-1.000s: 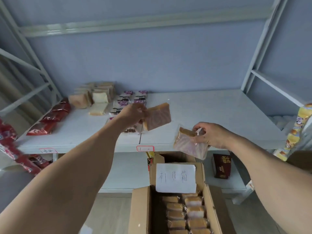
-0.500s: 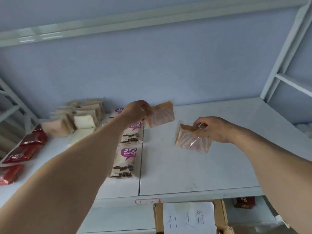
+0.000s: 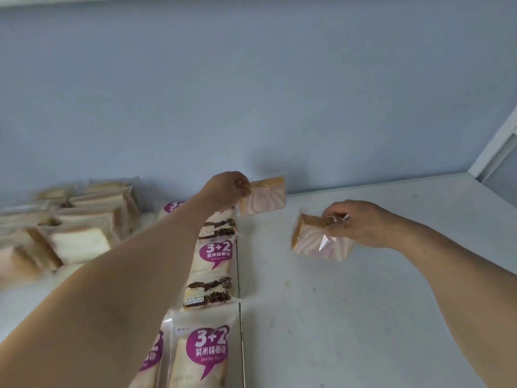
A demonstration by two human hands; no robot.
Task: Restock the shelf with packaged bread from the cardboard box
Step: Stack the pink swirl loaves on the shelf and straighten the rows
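Both hands are raised over the white shelf (image 3: 391, 303), each holding one clear-wrapped slice of pink-swirled bread. Left hand (image 3: 226, 189) is curled round the left end of the far slice (image 3: 263, 196), gripping it by the wrapper; the fingertips are turned away and cannot be made out. That slice sits close to the blue back wall (image 3: 251, 93), its lower edge near the shelf; contact cannot be confirmed. Right hand (image 3: 361, 222), well apart from the left, pinches the crinkled wrapper top of the near slice (image 3: 316, 239), which hangs tilted; whether its lower corner touches the shelf is unclear.

Taking the seam (image 3: 239, 275) in the shelf as landmark: far left of it lies a heap of plain toast packs (image 3: 75, 233), blurred and cut off at the frame edge, count not determinable. Just left of the seam runs a row of packs with purple "3+2" labels (image 3: 212, 264), front to back; the left forearm hides much of the row, and the nearest packs are cut off by the bottom edge. Right of the seam lies bare shelf, with both swirled slices above it. At far right a white upright post (image 3: 495, 147) is partly out of frame. No cardboard box is in view.
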